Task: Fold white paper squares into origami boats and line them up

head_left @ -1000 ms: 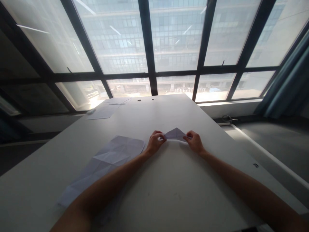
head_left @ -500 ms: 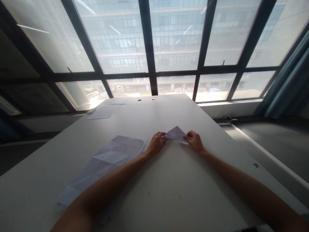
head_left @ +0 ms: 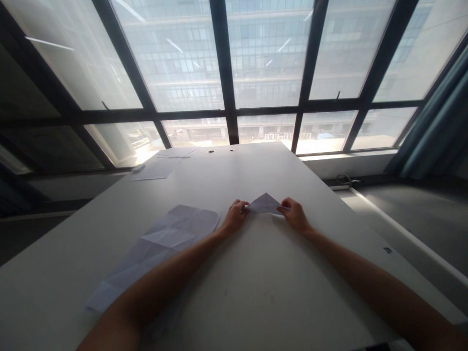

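Observation:
A folded sheet of white paper (head_left: 266,203), shaped like a low triangle with its point facing away, is held between both hands just over the table. My left hand (head_left: 237,214) pinches its left corner. Its right corner is gripped between the thumb and fingers of my right hand (head_left: 293,213). A crease runs down from the peak. To the left, partly covered by my left forearm, lies a larger creased sheet of paper (head_left: 168,231).
The white table (head_left: 263,292) stretches toward tall windows (head_left: 266,53). More paper sheets (head_left: 151,170) lie at its far left. A small dark mark (head_left: 387,250) sits near the right edge. Beyond that edge, a white pipe (head_left: 402,229) runs along the floor, and a blue curtain (head_left: 431,117) hangs.
The folded paper has shifted slightly left, and its peak sits a little lower. My left hand has moved slightly left with its corner; both hands keep hold of the paper.

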A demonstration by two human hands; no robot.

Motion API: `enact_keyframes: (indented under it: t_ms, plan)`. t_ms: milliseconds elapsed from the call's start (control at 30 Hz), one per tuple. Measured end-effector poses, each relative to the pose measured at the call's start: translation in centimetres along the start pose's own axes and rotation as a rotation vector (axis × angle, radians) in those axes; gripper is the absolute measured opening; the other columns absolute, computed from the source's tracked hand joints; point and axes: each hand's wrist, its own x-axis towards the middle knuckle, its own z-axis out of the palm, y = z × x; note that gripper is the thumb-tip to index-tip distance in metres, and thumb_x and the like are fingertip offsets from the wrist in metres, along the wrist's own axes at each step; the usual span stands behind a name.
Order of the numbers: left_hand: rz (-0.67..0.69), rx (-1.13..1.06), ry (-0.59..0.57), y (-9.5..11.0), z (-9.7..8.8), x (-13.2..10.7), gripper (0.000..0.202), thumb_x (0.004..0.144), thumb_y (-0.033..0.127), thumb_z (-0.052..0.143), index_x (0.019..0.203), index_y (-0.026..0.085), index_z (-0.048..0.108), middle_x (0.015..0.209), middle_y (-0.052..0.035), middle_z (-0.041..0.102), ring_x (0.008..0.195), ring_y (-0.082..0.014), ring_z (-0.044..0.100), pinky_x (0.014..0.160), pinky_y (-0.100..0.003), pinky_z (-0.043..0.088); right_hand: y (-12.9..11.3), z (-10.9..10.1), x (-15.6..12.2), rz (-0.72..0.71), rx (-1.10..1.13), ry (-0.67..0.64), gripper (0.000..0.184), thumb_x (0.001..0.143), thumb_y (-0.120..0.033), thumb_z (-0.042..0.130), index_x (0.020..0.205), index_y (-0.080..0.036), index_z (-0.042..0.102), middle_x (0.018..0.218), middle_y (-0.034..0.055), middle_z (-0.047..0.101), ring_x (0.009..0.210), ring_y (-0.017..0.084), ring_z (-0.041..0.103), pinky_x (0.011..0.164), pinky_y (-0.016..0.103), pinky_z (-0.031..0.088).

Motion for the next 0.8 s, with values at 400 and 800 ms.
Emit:
enact_keyframes:
  t_ms: [400,800]
  plan:
    - [-0.071,-0.104,0.0,-0.38,0.13,0.5,0.022,0.091,0.025,0.05,0.095,0.017,0.07,0.087,-0.0048,0.07,0.08,-0.0185,0.062,0.076,-0.027,0.045,0.57,0.03,0.27,0.02,0.057,-0.015,0.02,0.076,-0.038,0.067,0.076,-0.02,0.057,0.077,0.0022,0.065,0.078,0.022,0.062,0.074,0.033,0.047]
    - [-0.067,-0.21,0.105,-0.52,0.02,0.29,0.019,0.084,0.016,0.057,0.102,0.019,0.061,0.1,-0.0039,0.061,0.065,-0.0101,0.058,0.067,-0.024,0.049,0.76,0.09,0.28,0.026,0.055,-0.029,0.018,0.077,-0.036,0.065,0.076,-0.021,0.056,0.076,0.0025,0.066,0.078,0.022,0.063,0.073,0.033,0.047]
